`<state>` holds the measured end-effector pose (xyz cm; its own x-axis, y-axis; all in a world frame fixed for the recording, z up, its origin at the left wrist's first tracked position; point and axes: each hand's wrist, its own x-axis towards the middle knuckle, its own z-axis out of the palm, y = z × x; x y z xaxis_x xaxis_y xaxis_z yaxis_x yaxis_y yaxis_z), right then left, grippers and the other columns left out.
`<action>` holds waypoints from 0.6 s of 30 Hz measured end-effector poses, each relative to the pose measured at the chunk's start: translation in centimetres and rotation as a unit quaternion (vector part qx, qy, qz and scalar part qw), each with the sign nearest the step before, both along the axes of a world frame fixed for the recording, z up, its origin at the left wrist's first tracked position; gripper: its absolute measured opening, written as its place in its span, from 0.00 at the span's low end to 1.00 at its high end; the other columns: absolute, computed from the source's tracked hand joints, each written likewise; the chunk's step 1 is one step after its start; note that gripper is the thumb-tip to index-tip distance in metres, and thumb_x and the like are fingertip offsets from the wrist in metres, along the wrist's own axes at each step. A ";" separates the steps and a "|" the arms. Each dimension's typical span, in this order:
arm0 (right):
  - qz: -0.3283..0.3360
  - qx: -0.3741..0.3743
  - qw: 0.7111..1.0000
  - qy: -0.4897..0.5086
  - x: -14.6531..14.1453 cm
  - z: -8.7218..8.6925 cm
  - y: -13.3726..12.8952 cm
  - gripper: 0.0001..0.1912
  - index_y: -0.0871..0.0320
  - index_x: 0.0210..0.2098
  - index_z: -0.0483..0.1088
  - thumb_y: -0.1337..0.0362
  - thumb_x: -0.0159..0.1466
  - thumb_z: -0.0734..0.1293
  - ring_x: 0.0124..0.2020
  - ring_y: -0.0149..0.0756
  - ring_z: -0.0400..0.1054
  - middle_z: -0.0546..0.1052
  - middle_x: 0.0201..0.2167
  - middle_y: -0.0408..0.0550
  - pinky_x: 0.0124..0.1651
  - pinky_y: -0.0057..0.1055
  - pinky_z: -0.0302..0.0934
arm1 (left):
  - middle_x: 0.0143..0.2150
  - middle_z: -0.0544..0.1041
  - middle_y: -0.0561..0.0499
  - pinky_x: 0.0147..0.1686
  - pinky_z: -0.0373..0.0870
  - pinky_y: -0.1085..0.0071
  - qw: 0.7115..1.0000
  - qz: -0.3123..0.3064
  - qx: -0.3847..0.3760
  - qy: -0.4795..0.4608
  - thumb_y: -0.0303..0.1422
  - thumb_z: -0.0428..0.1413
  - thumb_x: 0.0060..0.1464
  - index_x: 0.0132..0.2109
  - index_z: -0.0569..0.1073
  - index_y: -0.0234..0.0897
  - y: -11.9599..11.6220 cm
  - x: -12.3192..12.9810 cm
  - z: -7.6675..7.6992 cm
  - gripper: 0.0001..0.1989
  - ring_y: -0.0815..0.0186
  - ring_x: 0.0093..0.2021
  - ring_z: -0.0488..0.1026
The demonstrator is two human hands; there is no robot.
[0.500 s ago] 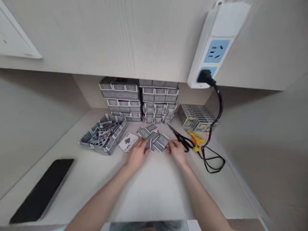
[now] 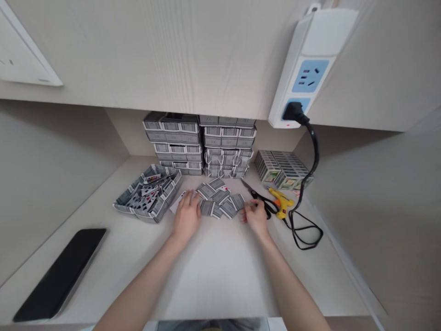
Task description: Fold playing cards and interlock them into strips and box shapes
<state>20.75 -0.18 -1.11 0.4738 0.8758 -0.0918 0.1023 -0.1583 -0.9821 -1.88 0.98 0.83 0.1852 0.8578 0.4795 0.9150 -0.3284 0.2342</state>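
Observation:
My left hand (image 2: 188,216) lies palm down over a large ace card (image 2: 176,202), its fingers stretched out and covering most of it. My right hand (image 2: 256,218) rests on the table with loosely bent, parted fingers; nothing shows in them. It is beside the scissors' (image 2: 270,205) black handles and just right of the loose pile. Between my hands lie several folded playing-card pieces (image 2: 220,197) with grey backs, some overlapping and one showing a red mark. Left of my left hand is a basket (image 2: 161,212) made of folded cards, filled with loose playing cards (image 2: 146,195).
Card-built boxes (image 2: 175,135) stand in two stacks at the back. Packed card decks (image 2: 284,168), a yellow glue gun (image 2: 281,202) and its black cord (image 2: 306,248) are at right. A power strip (image 2: 310,73) hangs above; a black phone-like slab (image 2: 62,276) lies front left.
My left hand has slid left off the folded pieces and onto the large ace card. My right hand has shifted slightly right, away from the pieces, which are now more uncovered.

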 end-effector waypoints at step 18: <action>0.050 0.028 0.997 -0.049 -0.3 -0.2 -0.2 0.14 0.58 0.35 0.62 0.56 0.54 0.63 0.10 0.32 0.61 0.71 0.15 0.42 0.13 0.27 0.55 | 0.45 0.72 0.31 0.41 0.70 0.67 0.976 0.062 -0.109 0.179 0.19 0.42 0.54 0.56 0.59 0.20 0.2 -0.7 2.1 0.22 0.57 0.48 0.71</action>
<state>20.47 -0.39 -1.28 0.3889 0.9213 0.0012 0.2098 -0.0873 -0.9738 -2.55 1.15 2.90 0.1952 0.9586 0.2075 0.9807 -0.1877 -0.0554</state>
